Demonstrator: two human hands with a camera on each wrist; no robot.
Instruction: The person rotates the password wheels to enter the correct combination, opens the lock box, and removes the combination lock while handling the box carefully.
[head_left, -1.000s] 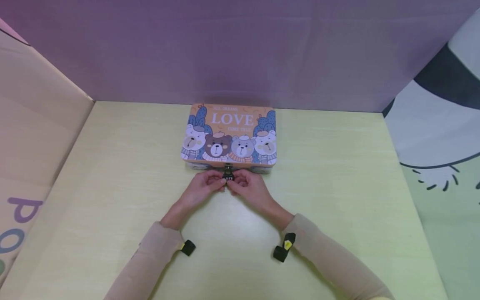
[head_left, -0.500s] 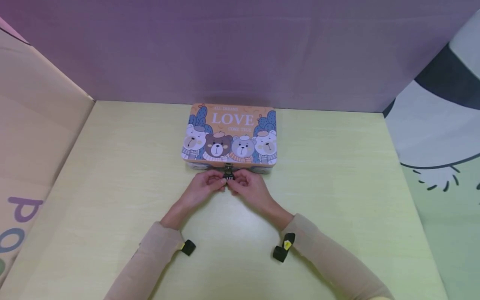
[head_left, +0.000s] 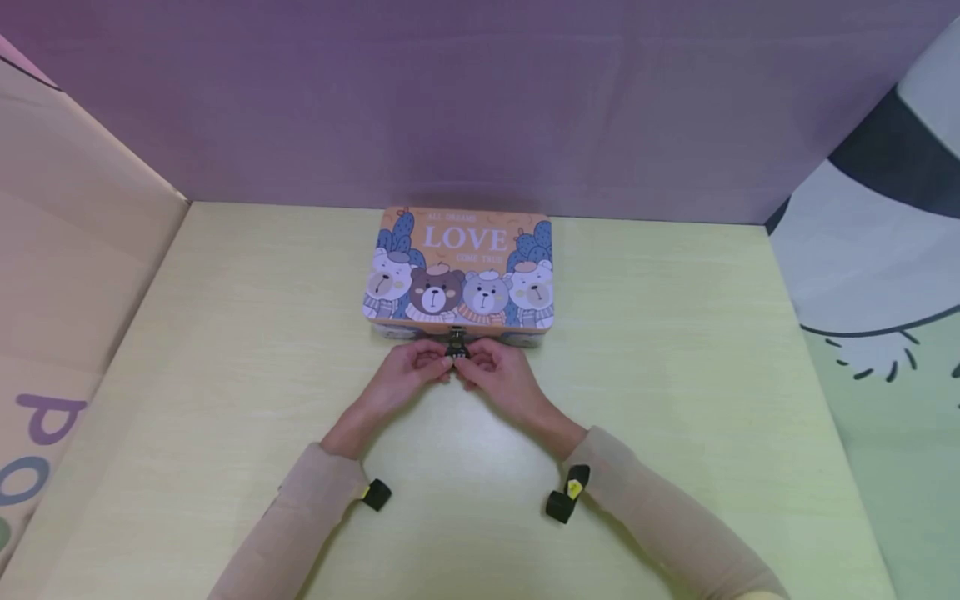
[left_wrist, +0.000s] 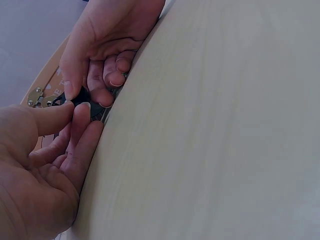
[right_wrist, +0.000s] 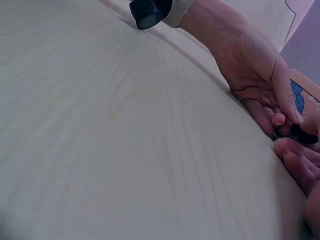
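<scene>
A black combination padlock point(head_left: 457, 351) hangs at the metal clasp point(head_left: 457, 333) on the front of a tin box point(head_left: 468, 242) printed with bears and the word LOVE. My left hand point(head_left: 400, 377) pinches the padlock from the left, thumb uppermost. From the right, my right hand point(head_left: 506, 382) pinches its other side. The left wrist view shows the padlock point(left_wrist: 95, 109) between both hands' fingertips, beside the brass-coloured clasp point(left_wrist: 40, 99). Fingers hide much of its body, and its digits are too small to read. The box lid is down.
The box stands at the back of a pale wooden table point(head_left: 660, 358), close to a purple wall panel point(head_left: 480, 100). Printed panels flank the table. Small black cameras point(head_left: 377, 495) are worn at both wrists.
Both hands and the box keep their places. The small white marks on the padlock's face look slightly different from frame to frame.
</scene>
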